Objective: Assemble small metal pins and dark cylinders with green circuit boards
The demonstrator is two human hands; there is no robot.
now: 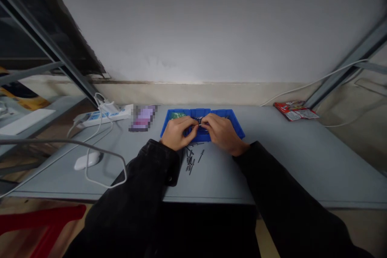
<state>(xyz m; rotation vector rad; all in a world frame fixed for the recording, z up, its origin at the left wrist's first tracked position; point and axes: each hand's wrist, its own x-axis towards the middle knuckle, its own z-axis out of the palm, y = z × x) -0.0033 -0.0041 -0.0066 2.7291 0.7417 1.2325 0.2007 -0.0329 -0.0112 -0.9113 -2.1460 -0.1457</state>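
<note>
Left hand (178, 133): pinching | right hand (223, 133): pinching | forearms (136, 181): converging forward

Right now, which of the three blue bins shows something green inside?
The left bin, partly behind the left hand: green material shows inside; the middle bin and right bin show none.

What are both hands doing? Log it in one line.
left hand: pinching thin piece | right hand: pinching same piece | blue bins: under hands | small dark pieces: loose on table

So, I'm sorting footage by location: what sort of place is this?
Probably an improvised indoor workspace: the grey desktop holds blue bins, loose metallic-looking pins and a power strip.
</note>
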